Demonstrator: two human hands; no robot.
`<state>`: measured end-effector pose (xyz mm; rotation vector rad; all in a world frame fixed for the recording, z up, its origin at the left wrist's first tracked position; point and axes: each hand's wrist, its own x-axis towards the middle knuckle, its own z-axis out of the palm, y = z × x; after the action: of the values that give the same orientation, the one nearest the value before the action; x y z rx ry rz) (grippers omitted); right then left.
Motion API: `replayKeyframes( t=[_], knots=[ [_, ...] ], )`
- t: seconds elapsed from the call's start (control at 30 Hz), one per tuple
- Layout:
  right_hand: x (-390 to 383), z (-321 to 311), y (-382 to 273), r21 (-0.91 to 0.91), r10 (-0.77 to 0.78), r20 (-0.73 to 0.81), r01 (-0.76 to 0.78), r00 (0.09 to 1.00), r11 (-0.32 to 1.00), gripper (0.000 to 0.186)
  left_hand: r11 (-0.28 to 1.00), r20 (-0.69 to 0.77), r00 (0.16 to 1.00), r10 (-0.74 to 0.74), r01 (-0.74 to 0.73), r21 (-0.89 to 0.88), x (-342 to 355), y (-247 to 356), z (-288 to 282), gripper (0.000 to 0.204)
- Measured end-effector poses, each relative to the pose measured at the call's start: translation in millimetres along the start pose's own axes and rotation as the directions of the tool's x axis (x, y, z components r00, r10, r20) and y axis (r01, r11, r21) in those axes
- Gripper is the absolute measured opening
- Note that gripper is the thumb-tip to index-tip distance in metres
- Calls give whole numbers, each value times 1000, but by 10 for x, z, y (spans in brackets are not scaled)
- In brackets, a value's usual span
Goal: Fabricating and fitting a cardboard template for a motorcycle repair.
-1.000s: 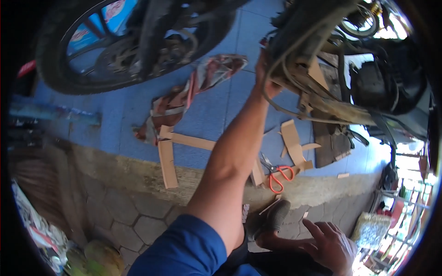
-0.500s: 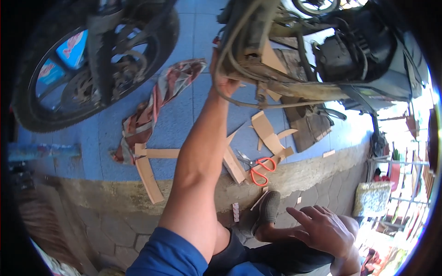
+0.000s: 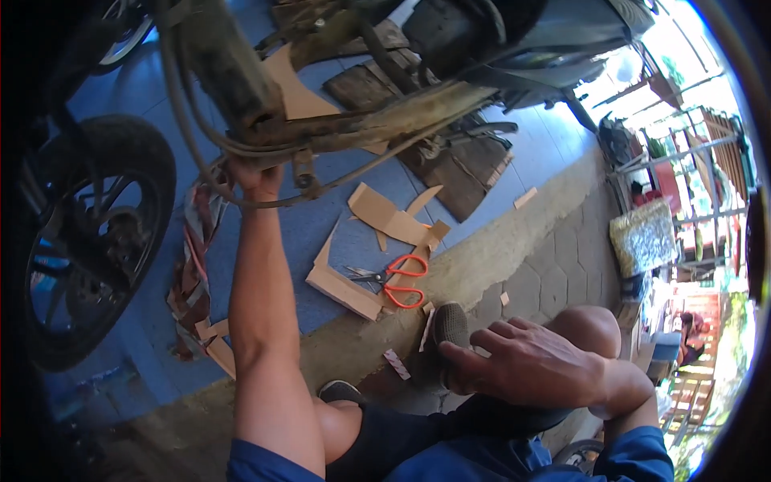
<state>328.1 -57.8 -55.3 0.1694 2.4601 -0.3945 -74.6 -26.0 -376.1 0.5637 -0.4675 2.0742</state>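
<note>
Bare motorcycle frame (image 3: 365, 124) sits over the blue tiled floor (image 3: 305, 221), and the left hand (image 3: 253, 175) is up at its front end, behind the cables (image 3: 173, 92). Fingers are hidden, so can't tell what that grip's doing. Right hand (image 3: 522, 361) is loose, fingers half bent by the knee (image 3: 590, 329). Orange-handled scissors (image 3: 405, 281) lie among cardboard strips (image 3: 345, 291).
</note>
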Motion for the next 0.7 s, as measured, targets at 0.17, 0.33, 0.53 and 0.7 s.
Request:
replayKeyframes(
  t=[0.17, 0.33, 0.53, 0.7],
  knots=[
    [-101, -265, 243, 8, -35, 6, 35, 999, 999, 54, 890, -491, 843, 221, 31, 454, -430, 313, -302, 42],
    [408, -349, 1230, 239, 109, 6, -107, 994, 965, 52, 732, -739, 549, 391, 301, 611, -803, 382, -156, 33],
    [1786, 583, 1645, -183, 220, 127, -195, 967, 964, 53, 603, -859, 395, 326, 613, 511, -1283, 840, 164, 30],
    [2303, 1290, 1589, -103, 326, -152, -343, 933, 933, 69, 450, -771, 369, 519, 649, 613, -1361, 634, 446, 32]
  ],
)
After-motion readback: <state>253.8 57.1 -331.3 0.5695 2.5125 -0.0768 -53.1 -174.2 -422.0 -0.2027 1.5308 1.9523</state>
